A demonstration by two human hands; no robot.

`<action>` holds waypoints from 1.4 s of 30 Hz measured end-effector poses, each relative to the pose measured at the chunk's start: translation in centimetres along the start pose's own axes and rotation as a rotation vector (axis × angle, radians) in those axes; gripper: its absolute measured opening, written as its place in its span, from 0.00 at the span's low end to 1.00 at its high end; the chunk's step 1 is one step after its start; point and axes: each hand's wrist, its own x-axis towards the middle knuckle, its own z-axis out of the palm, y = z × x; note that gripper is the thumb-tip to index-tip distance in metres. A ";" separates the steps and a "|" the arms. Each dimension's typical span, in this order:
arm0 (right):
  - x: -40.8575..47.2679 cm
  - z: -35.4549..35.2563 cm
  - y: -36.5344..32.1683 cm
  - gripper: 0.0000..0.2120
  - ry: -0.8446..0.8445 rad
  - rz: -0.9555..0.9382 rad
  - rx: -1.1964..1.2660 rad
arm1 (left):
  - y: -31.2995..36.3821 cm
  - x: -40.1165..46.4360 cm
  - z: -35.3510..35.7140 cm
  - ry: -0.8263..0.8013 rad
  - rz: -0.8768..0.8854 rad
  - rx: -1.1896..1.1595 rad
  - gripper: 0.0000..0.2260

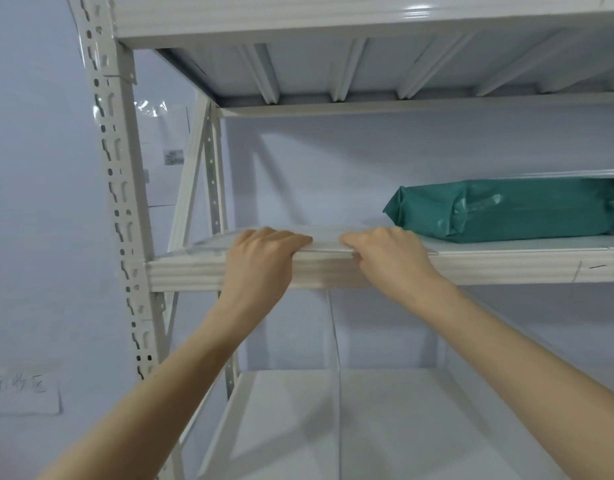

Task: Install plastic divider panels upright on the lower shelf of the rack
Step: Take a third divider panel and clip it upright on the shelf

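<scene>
A stack of thin white plastic divider panels lies flat on the middle shelf of the white metal rack. My left hand grips the stack's front edge, fingers curled over the top. Just to the right, my right hand is closed on the same edge. Below, on the lower shelf, one translucent panel stands upright, seen edge-on, reaching up to the underside of the middle shelf.
A green plastic-wrapped package lies on the middle shelf at the right, behind the panels. The perforated rack upright stands at the left. The ribbed upper shelf is overhead. A paper label sticks to the left wall.
</scene>
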 end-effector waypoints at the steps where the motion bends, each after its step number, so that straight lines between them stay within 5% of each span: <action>1: -0.4 -0.5 0.4 0.11 0.025 0.007 -0.003 | 0.7 0.4 -0.3 0.063 0.003 0.002 0.16; 9: -4.6 -5.3 6.7 0.10 0.263 0.169 0.267 | 9.3 3.3 -4.2 0.375 0.091 -0.280 0.25; 17: -11.8 -11.5 15.9 0.19 0.437 0.322 0.726 | 19.5 4.2 -2.8 0.146 -0.014 -0.369 0.27; 23: -19.7 -17.0 23.1 0.08 0.479 0.333 1.084 | 29.9 5.1 -2.4 0.098 -0.192 -0.476 0.31; 34: -33.8 -22.5 34.3 0.05 0.361 0.460 1.079 | 47.3 6.2 -4.0 0.168 -0.169 -0.470 0.39; 42: -40.7 -21.6 40.0 0.06 0.329 0.559 1.052 | 55.4 5.3 -1.5 0.004 -0.092 -0.537 0.41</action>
